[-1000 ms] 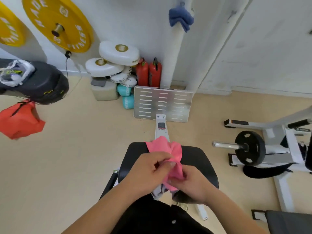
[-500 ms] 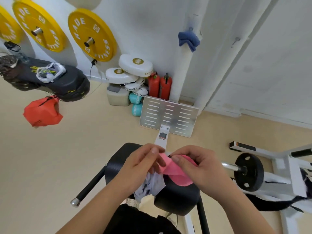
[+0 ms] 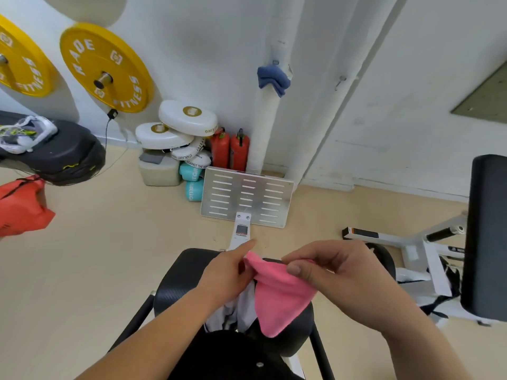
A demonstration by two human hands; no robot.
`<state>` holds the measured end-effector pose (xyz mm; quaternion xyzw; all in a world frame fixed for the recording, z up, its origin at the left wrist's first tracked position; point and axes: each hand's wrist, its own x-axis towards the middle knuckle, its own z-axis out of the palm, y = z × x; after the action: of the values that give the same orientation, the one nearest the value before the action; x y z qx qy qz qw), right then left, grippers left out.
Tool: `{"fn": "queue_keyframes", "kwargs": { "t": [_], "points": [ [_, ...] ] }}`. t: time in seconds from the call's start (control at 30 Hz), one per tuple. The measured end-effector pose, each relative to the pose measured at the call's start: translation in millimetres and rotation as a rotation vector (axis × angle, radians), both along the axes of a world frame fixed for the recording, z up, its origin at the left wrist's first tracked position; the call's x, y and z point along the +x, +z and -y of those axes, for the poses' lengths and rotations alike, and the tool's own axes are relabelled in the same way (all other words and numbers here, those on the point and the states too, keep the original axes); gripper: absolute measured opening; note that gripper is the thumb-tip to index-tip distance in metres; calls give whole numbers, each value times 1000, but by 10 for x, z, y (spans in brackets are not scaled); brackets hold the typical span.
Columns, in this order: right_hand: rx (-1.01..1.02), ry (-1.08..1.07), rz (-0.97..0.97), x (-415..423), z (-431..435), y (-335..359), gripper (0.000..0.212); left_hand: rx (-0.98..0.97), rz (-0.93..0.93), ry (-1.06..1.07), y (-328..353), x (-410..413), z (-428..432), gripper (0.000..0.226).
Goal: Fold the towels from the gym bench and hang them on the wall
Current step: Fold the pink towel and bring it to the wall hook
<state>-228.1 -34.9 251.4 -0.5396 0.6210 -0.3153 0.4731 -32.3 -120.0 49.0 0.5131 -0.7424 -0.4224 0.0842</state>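
Fingers point(image 3: 307, 253) and thumb of the right hand point(image 3: 340, 278) are curled together, pinching the top edge of the pink towel point(image 3: 279, 297). The left hand point(image 3: 225, 275) pinches the opposite top corner, its forefinger stretched straight out. The towel hangs between them above the bench point(image 3: 175, 281), toward the right edge of its black pad, and covers part of a white cloth point(image 3: 241, 305) lying there. Both forearms reach in from the bottom edge, the hands near each other.

Beyond the bench's far end stands a metal footplate point(image 3: 247, 198). Above it a blue towel point(image 3: 273, 78) hangs on the white wall, with a hook point(image 3: 340, 82) to its right. Red fire extinguishers point(image 3: 230, 149), white pads point(image 3: 186, 119) and yellow weight plates point(image 3: 105, 69) line the wall on the left.
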Motion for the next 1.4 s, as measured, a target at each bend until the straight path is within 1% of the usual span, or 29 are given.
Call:
{"fn": "queue_keyframes", "kwargs": {
  "t": [0.07,0.1,0.13,0.17,0.23,0.3,0.37,0.43,0.47,0.5,0.53,0.6,0.63,0.67,0.73,0.77,0.8,0.83,0.87,0.97,1.07,1.13,1.17,1.23,1.27,1.3,1.37,1.4],
  "points": [
    [5,6,-90,34,10,46,16,31,-37,-125,11,-18,63,24],
    [8,-11,-143,34,21,48,13,4,-20,-163,-12,-15,108,30],
    [6,-42,-210,13,32,30,12,-8,-5,-155,-42,-4,156,35],
    [2,-88,-298,-29,42,-2,12,4,17,-106,-51,35,207,31],
    [-11,-191,-488,-146,64,-75,7,-5,94,29,-124,202,341,12],
    [-19,-241,-577,-239,59,-131,5,-24,202,55,-171,377,475,14],
    [-34,-251,-578,-261,53,-161,7,-56,249,53,-156,470,594,16],
    [-99,-282,-528,-245,66,-176,11,-96,160,176,-63,444,675,12],
    [-150,-313,-488,-244,76,-176,11,-94,63,297,17,403,718,9],
    [-202,-344,-453,-260,84,-174,11,-45,-73,451,124,359,761,13],
    [-239,-368,-423,-284,89,-165,13,52,-249,635,246,321,798,16],
    [-237,-400,-334,-375,70,-180,16,286,-593,961,453,279,863,11],
    [-208,-408,-280,-428,46,-220,17,356,-691,1053,492,295,894,12],
    [-175,-408,-243,-480,8,-284,18,400,-742,1100,491,327,910,17],
    [-115,-386,-248,-579,-87,-492,17,546,-784,1127,412,398,897,21],
    [-77,-375,-257,-621,-133,-616,16,620,-802,1148,337,439,870,19],
    [-33,-359,-257,-658,-177,-749,15,675,-818,1179,260,476,821,12],
    [13,-337,-260,-691,-225,-897,14,706,-800,1217,183,510,737,11],
    [57,-311,-271,-708,-271,-1051,12,726,-759,1252,104,547,631,17],
    [191,-241,-319,-688,-424,-1555,11,652,-565,1305,-204,711,244,24],
    [297,-203,-358,-592,-591,-2030,12,599,-449,1300,-470,858,-142,22],
    [358,-217,-401,-507,-667,-2241,9,554,-350,1320,-594,970,-331,41],
    [387,-217,-430,-466,-693,-2309,7,517,-330,1353,-631,1038,-395,42],
    [428,-222,-469,-398,-732,-2387,8,521,-366,1471,-695,1213,-433,24],
    [436,-224,-475,-369,-755,-2412,12,577,-400,1507,-729,1304,-426,13],
    [441,-226,-481,-346,-777,-2432,16,641,-450,1524,-767,1397,-402,6],
    [447,-234,-485,-296,-802,-2445,21,750,-612,1590,-855,1534,-344,17],
    [444,-238,-489,-274,-801,-2449,22,804,-687,1604,-877,1574,-310,20]
  ]
}}
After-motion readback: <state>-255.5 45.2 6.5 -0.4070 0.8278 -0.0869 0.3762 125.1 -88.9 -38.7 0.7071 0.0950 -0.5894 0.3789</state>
